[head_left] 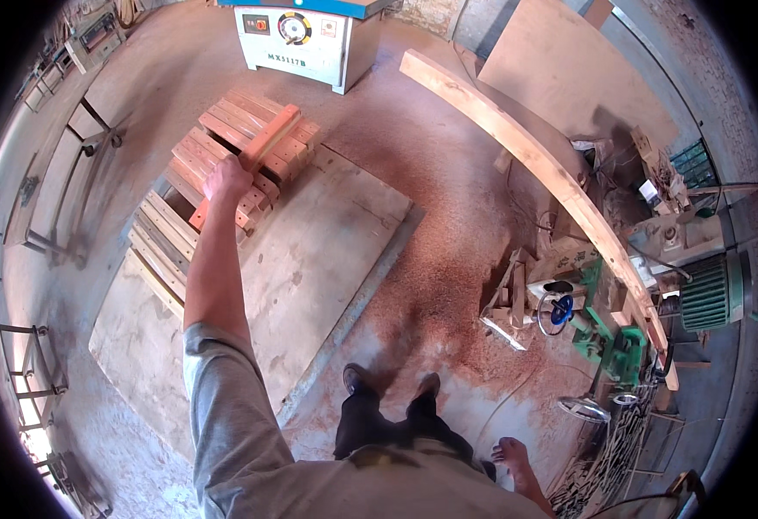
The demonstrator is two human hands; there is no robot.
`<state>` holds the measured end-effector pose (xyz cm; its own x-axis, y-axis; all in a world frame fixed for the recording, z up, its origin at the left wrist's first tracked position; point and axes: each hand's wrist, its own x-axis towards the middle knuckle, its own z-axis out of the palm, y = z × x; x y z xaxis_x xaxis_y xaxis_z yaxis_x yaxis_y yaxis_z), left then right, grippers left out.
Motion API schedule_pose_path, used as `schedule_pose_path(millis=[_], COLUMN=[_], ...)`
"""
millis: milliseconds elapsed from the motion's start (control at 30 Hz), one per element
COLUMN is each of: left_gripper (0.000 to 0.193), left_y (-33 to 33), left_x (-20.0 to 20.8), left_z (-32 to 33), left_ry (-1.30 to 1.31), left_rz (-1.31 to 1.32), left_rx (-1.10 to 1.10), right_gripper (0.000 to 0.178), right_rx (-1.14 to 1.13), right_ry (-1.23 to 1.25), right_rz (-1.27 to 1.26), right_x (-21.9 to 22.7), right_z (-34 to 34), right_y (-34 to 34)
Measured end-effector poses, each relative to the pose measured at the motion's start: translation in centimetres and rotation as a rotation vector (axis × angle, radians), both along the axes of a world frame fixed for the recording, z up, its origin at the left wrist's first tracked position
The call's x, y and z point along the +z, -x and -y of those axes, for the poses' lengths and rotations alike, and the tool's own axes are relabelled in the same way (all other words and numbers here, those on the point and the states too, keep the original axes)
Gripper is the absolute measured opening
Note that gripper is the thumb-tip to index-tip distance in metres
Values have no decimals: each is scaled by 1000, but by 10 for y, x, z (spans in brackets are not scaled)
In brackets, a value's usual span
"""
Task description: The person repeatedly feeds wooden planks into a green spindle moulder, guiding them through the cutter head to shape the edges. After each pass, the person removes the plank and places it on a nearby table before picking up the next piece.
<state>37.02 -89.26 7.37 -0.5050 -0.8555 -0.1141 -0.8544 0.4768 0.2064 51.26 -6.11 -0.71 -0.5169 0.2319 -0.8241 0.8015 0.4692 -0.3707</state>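
My left hand (227, 177), its arm stretched out ahead, is closed round the near end of a reddish wooden bar (271, 137). The bar lies slantwise over a stack of similar reddish wooden pieces (199, 156), several with small holes. Next to the stack, paler wooden strips (161, 242) lie side by side. All of this rests on a large flat board (310, 259) low over the floor. By my right thigh hangs my right hand (510, 451), its fingers loosely bent and apart, with nothing visible in them.
A long timber beam (526, 151) crosses the right side above a green machine (608, 337) with handwheels. Ahead stands a white machine with a blue top (305, 39). Sawdust (439, 268) covers the floor beside the board. Metal racks (28, 372) line the left.
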Motion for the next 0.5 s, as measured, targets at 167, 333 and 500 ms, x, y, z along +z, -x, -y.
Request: schedule_pose_path(millis=[167, 333, 500], left_gripper=[55, 54, 27], left_y=[-5, -53, -182], left_x=[3, 30, 22], left_z=[10, -18, -87], left_ry=[-15, 191, 304], left_rz=[35, -284, -543], left_rx=[-121, -85, 184], right_gripper=[33, 31, 27], right_rx=[114, 235, 486], right_ry=[20, 19, 117], right_rz=[10, 30, -31], right_x=[-2, -3, -7], right_z=[17, 43, 84], right_y=[23, 76, 134])
